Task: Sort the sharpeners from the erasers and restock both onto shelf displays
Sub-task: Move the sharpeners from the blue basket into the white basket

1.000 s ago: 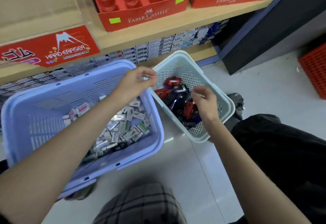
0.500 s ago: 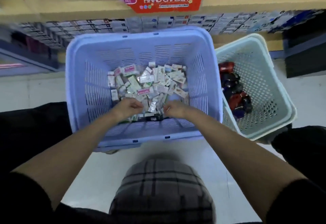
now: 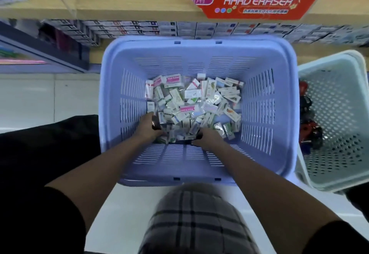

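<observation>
we've dug deeper now: left hand [image 3: 148,130] and right hand [image 3: 208,138] down among the erasers [image 3: 191,97] in the basket [image 3: 265,113], fingers buried, grips we can't tell.

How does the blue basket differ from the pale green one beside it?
The blue basket has slotted walls; the pale green basket has round holes. The blue basket holds light wrapped erasers, the pale green basket dark red and black sharpeners. The left hand and right hand are in the blue basket, neither in the pale green one. Both are open-topped plastic baskets.
</observation>
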`<state>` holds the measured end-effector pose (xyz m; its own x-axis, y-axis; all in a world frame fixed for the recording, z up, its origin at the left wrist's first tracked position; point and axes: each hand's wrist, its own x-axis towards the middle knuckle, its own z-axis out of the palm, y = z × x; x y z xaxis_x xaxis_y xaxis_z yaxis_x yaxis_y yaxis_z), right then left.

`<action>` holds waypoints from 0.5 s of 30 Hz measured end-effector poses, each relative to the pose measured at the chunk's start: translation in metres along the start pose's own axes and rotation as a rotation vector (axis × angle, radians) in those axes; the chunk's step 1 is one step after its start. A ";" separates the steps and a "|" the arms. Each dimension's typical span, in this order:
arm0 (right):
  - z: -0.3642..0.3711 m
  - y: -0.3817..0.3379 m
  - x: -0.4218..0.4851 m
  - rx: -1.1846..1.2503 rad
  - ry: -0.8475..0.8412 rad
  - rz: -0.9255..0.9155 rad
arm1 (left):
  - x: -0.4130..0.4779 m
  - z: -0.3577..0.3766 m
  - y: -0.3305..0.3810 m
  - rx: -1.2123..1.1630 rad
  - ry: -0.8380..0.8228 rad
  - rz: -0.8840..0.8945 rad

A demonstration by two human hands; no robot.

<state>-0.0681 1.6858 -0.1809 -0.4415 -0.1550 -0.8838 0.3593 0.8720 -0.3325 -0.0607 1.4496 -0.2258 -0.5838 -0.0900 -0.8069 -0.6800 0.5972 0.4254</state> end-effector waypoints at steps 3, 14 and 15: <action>0.001 -0.002 0.003 -0.010 0.019 0.022 | -0.027 -0.006 0.046 0.076 0.016 -0.029; -0.037 0.011 -0.034 0.338 -0.013 -0.008 | -0.051 0.004 0.061 -0.037 0.123 -0.007; -0.041 0.009 -0.040 0.447 0.006 -0.016 | -0.056 0.000 0.067 -0.180 0.101 -0.033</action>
<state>-0.0812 1.7193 -0.1354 -0.4546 -0.1632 -0.8756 0.6717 0.5828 -0.4574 -0.0735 1.4949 -0.1522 -0.5953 -0.1922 -0.7802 -0.7626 0.4411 0.4732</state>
